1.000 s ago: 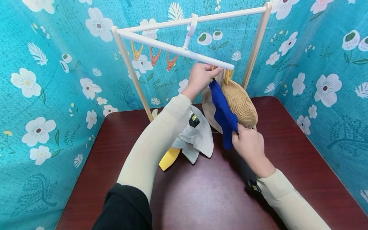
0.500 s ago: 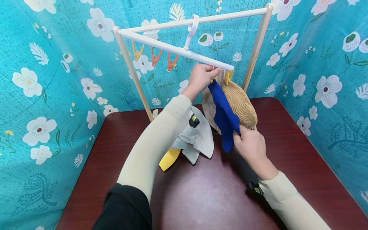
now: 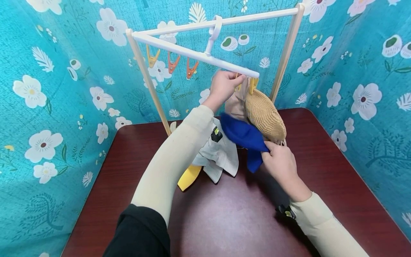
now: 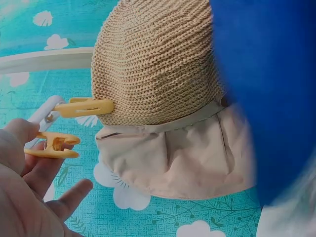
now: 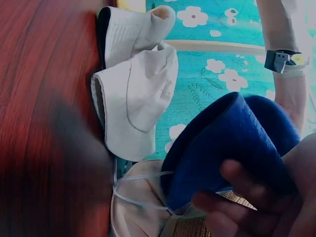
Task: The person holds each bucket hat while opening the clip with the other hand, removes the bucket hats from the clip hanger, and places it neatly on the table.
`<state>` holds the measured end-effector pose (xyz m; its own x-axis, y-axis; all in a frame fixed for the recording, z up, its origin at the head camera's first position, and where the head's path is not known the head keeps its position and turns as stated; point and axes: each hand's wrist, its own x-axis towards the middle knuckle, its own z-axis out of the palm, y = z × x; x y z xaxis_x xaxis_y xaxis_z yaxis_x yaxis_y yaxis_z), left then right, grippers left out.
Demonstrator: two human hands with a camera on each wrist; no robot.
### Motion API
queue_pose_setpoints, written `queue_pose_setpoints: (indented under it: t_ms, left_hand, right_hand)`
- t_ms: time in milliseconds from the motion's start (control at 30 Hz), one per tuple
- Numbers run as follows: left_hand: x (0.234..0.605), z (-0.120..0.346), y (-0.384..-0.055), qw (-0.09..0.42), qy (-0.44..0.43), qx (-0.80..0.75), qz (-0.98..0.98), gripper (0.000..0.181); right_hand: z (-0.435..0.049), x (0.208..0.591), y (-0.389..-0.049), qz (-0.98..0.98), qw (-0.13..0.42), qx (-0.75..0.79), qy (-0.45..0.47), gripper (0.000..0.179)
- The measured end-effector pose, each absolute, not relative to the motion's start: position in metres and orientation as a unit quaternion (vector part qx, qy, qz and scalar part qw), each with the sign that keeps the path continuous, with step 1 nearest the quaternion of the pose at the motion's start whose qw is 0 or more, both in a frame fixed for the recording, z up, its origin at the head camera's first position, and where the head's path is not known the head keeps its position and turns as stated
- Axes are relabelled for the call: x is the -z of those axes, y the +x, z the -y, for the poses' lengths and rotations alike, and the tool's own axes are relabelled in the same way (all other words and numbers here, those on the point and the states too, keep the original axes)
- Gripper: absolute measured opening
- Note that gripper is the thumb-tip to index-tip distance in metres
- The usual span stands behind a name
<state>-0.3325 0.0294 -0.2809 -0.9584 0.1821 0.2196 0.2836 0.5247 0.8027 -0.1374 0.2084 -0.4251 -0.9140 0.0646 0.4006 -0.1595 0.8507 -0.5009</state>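
In the head view my left hand [image 3: 223, 89] is raised to the right end of the white hanger [image 3: 196, 53]. Its thumb and a finger pinch a yellow clothespin [image 4: 57, 145], whose jaws stand apart with nothing in them in the left wrist view. Lower down, my right hand [image 3: 280, 167] grips the edge of a blue hat [image 3: 242, 132], which hangs folded and tilted, clear of that clothespin. Behind it hangs a tan knitted hat [image 3: 264, 112] with a beige fabric brim [image 4: 177, 158]. A second yellow clothespin [image 4: 89, 107] holds this hat.
Pale grey hats [image 3: 221, 153] and a yellow piece [image 3: 189, 177] lie on the dark red table [image 3: 221, 217] below my left arm. Several orange clothespins [image 3: 172, 63] hang farther left. Wooden posts [image 3: 287, 53] of the rack flank the hanger.
The blue hat's upper end has come away from the clothespin at my left hand and dropped down to the left. My right hand keeps its grip; my left hand has hardly moved.
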Motion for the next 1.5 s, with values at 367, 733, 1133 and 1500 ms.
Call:
queue_pose_setpoints:
  t_ms: [367, 733, 1133, 1500]
  left_hand:
    - [0.280, -0.030, -0.331, 0.055, -0.129, 0.458, 0.878, 0.046]
    - [0.282, -0.030, -0.329, 0.055, -0.136, 0.458, 0.877, 0.031]
    - [0.283, -0.033, -0.324, 0.074, -0.122, 0.436, 0.888, 0.028]
    - [0.280, -0.033, -0.320, 0.075, -0.099, 0.391, 0.912, 0.028]
  right_hand:
    - [-0.209, 0.415, -0.151, 0.909, 0.157, -0.385, -0.015, 0.027]
    - [-0.187, 0.400, -0.173, 0.842, 0.167, -0.509, -0.066, 0.024]
    - [-0.158, 0.389, -0.197, 0.808, 0.194, -0.556, -0.029, 0.028]
    - [-0.145, 0.411, -0.207, 0.859, 0.250, -0.446, 0.003, 0.025]
